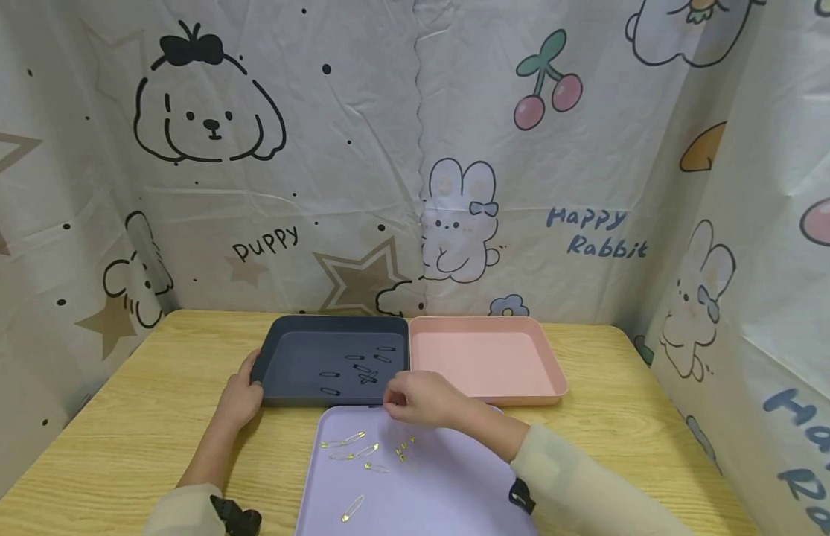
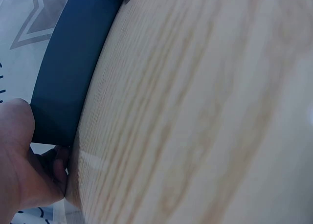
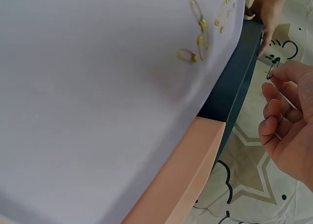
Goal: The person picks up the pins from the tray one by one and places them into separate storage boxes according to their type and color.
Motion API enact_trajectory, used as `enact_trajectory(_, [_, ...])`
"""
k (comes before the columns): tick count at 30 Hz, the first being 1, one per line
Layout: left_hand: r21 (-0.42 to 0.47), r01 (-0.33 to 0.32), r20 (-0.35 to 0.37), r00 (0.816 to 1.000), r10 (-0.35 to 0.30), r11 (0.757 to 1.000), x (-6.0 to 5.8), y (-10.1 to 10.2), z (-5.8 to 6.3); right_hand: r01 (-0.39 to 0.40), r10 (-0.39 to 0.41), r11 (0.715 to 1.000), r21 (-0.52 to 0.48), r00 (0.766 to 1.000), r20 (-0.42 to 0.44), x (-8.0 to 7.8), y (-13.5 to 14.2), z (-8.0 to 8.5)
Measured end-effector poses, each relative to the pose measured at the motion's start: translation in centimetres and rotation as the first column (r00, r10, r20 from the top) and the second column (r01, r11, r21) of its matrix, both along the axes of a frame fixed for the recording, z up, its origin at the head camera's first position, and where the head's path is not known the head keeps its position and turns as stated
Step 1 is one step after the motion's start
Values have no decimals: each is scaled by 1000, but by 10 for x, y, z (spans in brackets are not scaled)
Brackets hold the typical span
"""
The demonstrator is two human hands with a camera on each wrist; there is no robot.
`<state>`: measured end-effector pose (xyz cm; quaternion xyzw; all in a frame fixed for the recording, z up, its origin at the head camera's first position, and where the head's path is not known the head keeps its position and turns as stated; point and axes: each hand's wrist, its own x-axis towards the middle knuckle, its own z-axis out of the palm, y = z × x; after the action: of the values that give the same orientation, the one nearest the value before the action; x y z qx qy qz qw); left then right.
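The left hand (image 1: 239, 400) grips the left side of the dark tray (image 1: 297, 365), which holds black safety pins (image 1: 368, 378); above, the curtain (image 1: 350, 97) reads "Puppy". The lilac tray (image 1: 448, 500), bearing gold safety pins (image 1: 368, 466), is cut off below. By its far edge, the right hand (image 1: 424, 398) pinches a black pin (image 3: 270, 71), clear only in the right wrist view. Farther right: "Happy Rabbit", then lettering (image 1: 788, 403) cut off.

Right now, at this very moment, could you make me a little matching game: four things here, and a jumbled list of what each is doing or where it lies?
1. Left hand
2. Right hand
3. Gold safety pins
4. Loose black safety pins

A. Lying on the lilac tray
B. Gripping the dark tray
C. Lying inside the dark tray
D. Pinching a single dark pin

Pairs: 1-B, 2-D, 3-A, 4-C
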<state>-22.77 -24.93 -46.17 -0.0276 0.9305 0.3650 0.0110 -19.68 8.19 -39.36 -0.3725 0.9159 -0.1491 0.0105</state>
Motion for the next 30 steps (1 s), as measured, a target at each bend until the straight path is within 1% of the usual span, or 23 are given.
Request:
enact_trajectory(5, [8,5,5,1000,-5,1000,1,-1,0,7,-7,1000,-9,999,-32,-9,-14,6])
enact_trajectory(11, [11,2,7,1000,-2,1000,1,-2,0,4,-4,1000,-12,1000,-31,-22,-35,7])
enact_trajectory(18, [23,3,10,1000,-4,1000,0,-1,0,22,-22,1000,9,997,-70,-36,-60,8])
enact_trajectory(23, [20,3,5,1000,-3,1000,-1,-1,-1,40,-39,999,18,998,-59,-43,-75,10])
enact_trajectory(30, [23,3,-8,1000,-3,1000,0,-2,-1,58,-56,998,30,997,-55,-51,-90,8])
